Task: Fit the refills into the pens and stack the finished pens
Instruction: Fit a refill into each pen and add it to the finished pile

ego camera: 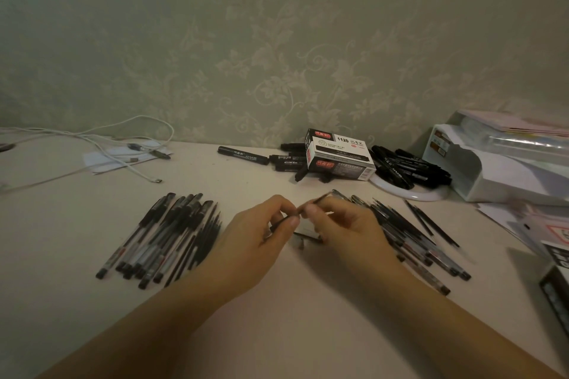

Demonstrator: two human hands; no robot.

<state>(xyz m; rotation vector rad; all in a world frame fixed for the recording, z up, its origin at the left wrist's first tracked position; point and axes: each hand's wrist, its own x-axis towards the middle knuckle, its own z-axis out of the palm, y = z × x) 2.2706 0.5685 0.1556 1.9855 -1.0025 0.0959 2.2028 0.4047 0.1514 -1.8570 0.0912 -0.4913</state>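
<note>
At centre frame the left hand (260, 232) and right hand (335, 224) meet, each pinching an end of one pen (320, 197), fitting a refill, I judge. Finished pens (163, 235) lie lower left; next, seat it and stack.
</note>
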